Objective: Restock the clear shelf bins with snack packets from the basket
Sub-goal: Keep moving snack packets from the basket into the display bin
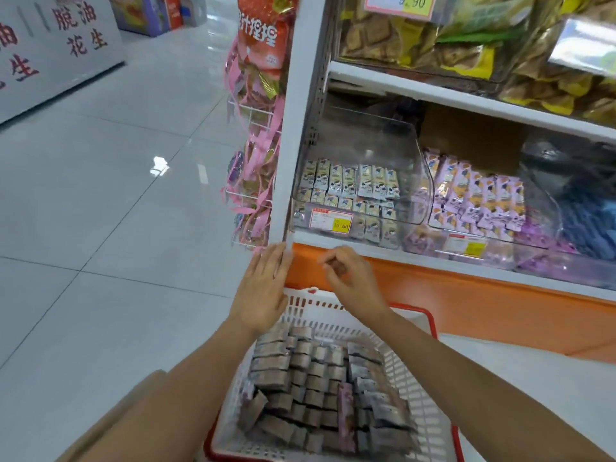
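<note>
Two hands were in view above one basket [420, 388], white-walled with a red rim, standing on the floor below the shelf. The left hand [263, 288] was flat with fingers spread wide, held against the lower corner of the grey shelf upright [296, 128], holding nothing. The right hand [350, 278] was loosely curled just below the shelf edge; whether anything small lay inside the curl could not be determined.

The basket held several dozen snack packets [310, 378], mostly grey-brown, laid in rows; an exact count was not possible owing to overlap and blur. One pink packet [345, 408] stood among them.

On the lower shelf, two clear bins were distinct. The left bin [360, 151] held cream-and-blue packets in roughly three tiers, about seven across the top tier. The middle bin [480, 201] held lilac packets. A third container to the right was cut off and blurred.

Three price tags were seen: one [330, 221] reading what appeared to be "80", one [466, 245] illegible, and one on the upper shelf [400, 3] reading "9.90". A white sign [60, 38] on the left carried red Chinese characters.
</note>
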Motion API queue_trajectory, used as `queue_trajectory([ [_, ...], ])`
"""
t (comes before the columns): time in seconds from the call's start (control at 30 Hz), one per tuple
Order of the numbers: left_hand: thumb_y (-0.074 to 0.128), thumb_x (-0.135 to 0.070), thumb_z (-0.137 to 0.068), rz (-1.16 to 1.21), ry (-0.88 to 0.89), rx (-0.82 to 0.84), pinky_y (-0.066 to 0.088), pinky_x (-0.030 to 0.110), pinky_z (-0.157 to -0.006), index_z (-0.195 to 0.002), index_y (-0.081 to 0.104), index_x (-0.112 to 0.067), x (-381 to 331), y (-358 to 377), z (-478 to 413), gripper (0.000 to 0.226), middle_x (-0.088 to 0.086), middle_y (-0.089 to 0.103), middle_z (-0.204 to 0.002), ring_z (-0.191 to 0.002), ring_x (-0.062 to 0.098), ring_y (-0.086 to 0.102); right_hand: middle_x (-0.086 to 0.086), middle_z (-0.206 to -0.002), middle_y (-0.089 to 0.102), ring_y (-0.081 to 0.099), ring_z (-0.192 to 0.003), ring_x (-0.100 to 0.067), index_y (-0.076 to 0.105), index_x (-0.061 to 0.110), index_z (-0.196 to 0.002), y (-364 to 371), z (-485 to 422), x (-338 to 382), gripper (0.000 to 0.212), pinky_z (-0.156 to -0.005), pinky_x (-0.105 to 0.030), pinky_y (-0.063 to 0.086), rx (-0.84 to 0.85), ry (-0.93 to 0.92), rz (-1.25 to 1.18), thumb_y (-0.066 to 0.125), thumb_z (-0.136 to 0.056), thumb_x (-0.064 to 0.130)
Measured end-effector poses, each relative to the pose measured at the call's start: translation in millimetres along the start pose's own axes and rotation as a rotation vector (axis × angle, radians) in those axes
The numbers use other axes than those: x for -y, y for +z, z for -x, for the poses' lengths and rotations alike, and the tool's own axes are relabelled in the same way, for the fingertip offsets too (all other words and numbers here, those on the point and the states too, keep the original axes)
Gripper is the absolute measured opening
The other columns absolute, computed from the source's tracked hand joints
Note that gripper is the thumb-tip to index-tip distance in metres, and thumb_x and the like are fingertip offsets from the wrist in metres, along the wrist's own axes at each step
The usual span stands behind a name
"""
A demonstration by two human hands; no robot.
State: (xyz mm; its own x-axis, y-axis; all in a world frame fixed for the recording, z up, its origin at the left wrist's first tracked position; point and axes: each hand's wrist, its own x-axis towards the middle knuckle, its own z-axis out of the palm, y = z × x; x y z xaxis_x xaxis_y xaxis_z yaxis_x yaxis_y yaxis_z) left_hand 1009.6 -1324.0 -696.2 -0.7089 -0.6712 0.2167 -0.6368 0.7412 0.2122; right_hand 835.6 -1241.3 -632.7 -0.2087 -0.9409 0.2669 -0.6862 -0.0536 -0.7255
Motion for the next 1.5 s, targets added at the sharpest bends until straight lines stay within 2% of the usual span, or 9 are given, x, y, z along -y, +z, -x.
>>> queue_trajectory([
  [0.1,0.061,-0.023,-0.088,0.007,-0.071,0.118,0.005,0.045,-0.120,-0.154,0.023,-0.010,9,30,27,0.077,0.012,0.014,-0.161,-0.149,0.032,0.015,0.006,-0.093,0.058,0.054,-0.077,-0.006,0.067,0.018,-0.101,33,25,-31,0.017,-0.069,-0.018,0.045,0.111,0.099,0.031,0.056,-0.093,0.007],
  [0.2,0.037,-0.028,-0.096,0.015,-0.146,0.173,-0.001,0.042,-0.119,-0.153,0.005,-0.010,17,56,45,0.068,0.008,0.000,-0.161,-0.151,0.029,0.006,0.006,-0.101,0.056,0.056,-0.081,-0.005,0.065,0.017,-0.109,61,45,-69,0.019,-0.077,-0.022,0.048,0.201,0.253,0.077,0.055,-0.095,0.010],
  [0.3,0.034,-0.020,-0.099,-0.017,-0.209,0.319,-0.008,0.038,-0.121,-0.152,-0.014,-0.010,23,67,54,0.072,0.006,-0.019,-0.159,-0.150,0.023,-0.014,0.002,-0.114,0.055,0.058,-0.094,-0.012,0.061,0.019,-0.117,84,60,-103,0.022,-0.087,-0.030,0.050,0.346,0.374,0.180,0.052,-0.097,0.018],
  [0.5,0.061,-0.002,-0.083,0.117,-0.244,0.203,-0.001,0.035,-0.117,-0.154,0.013,-0.002,32,85,71,0.086,0.013,0.009,-0.162,-0.149,0.025,0.005,-0.005,-0.123,0.062,0.058,-0.110,-0.020,0.061,0.016,-0.123,123,79,-149,0.030,-0.095,-0.030,0.045,0.521,0.457,0.313,0.050,-0.095,0.018],
  [0.67,0.048,-0.009,-0.097,0.127,-0.267,0.192,-0.016,0.025,-0.112,-0.155,-0.002,-0.007,32,86,69,0.077,0.007,-0.007,-0.163,-0.147,0.017,-0.013,-0.010,-0.133,0.054,0.052,-0.119,-0.027,0.047,0.011,-0.139,148,83,-169,0.045,-0.096,-0.031,0.042,0.625,0.516,0.365,0.054,-0.095,0.018],
  [1.1,0.046,-0.018,-0.098,0.091,-0.335,0.187,0.010,0.033,-0.120,-0.155,-0.011,-0.013,33,95,72,0.081,0.005,-0.010,-0.164,-0.151,0.023,0.010,-0.010,-0.125,0.044,0.046,-0.117,-0.028,0.050,0.012,-0.118,182,96,-174,0.033,-0.090,-0.037,0.048,0.567,0.625,0.520,0.061,-0.087,0.008],
  [1.23,0.051,-0.022,-0.098,0.085,-0.341,0.207,0.015,0.034,-0.119,-0.155,-0.010,-0.014,33,98,72,0.085,0.005,-0.008,-0.164,-0.150,0.023,0.016,-0.010,-0.108,0.055,0.055,-0.098,-0.027,0.049,0.014,-0.098,176,95,-170,0.017,-0.073,-0.036,0.050,0.550,0.687,0.448,0.059,-0.084,0.010],
  [1.33,0.051,-0.023,-0.098,0.075,-0.342,0.217,0.014,0.033,-0.119,-0.155,-0.012,-0.014,33,97,72,0.085,0.004,-0.010,-0.164,-0.150,0.023,0.015,-0.001,-0.097,0.052,0.052,-0.085,-0.020,0.044,0.018,-0.093,160,93,-165,0.021,-0.056,-0.027,0.037,0.515,0.658,0.391,0.063,-0.084,0.016],
  [1.5,0.047,-0.019,-0.097,0.035,-0.337,0.241,0.016,0.036,-0.121,-0.154,-0.013,-0.013,30,91,71,0.084,0.005,-0.013,-0.164,-0.148,0.023,0.017,0.005,-0.103,0.051,0.054,-0.087,-0.015,0.054,0.018,-0.102,123,86,-153,0.024,-0.068,-0.027,0.041,0.321,0.639,0.245,0.068,-0.084,0.023],
])
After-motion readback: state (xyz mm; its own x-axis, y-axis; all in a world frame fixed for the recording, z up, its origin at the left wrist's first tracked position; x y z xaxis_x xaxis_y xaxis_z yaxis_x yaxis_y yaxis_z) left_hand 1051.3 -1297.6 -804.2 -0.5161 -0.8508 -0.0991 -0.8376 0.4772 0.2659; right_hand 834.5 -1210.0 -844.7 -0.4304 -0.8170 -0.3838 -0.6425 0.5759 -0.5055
